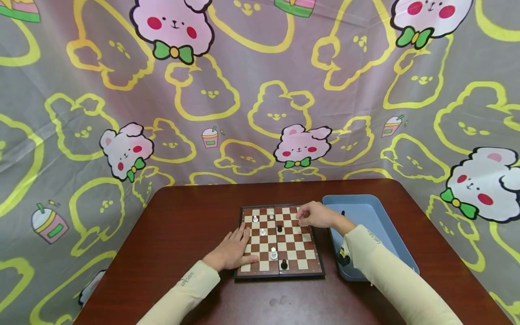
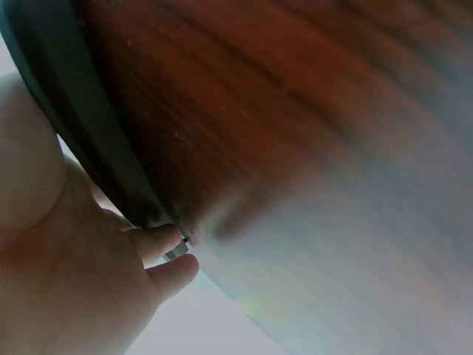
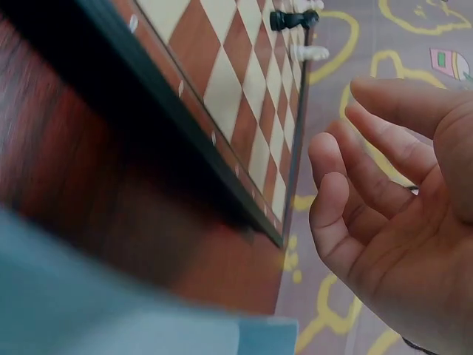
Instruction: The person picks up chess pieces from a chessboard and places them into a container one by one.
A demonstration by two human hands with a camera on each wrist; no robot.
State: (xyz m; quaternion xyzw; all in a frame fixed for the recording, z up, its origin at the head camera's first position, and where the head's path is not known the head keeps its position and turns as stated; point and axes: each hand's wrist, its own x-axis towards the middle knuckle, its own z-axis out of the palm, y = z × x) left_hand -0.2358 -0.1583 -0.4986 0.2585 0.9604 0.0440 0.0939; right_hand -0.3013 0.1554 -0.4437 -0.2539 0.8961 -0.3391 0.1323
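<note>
The chessboard (image 1: 290,243) lies on the desk (image 1: 195,216), the left grip (image 1: 231,249) resting straight-fingered on its left edge. Near its far right corner, the right grip (image 1: 318,214) seems pinched in head view; right wrist view shows it loosely curled, empty.

Reddish-brown table (image 1: 195,212) before pinkish-grey fabric walls (image 1: 243,67) with cartoon bunnies (image 1: 172,25).

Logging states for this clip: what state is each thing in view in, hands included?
Chessboard: unfolded, flat on the table.
White pieces: standing on the board.
Black pieces: standing on the board.
Tray: open side up, dark items inside.
Left hand: rests on the board's left side.
Right hand: loosely curled at the board's far right, no piece visible.
Patterned cloth: hanging behind the table.
</note>
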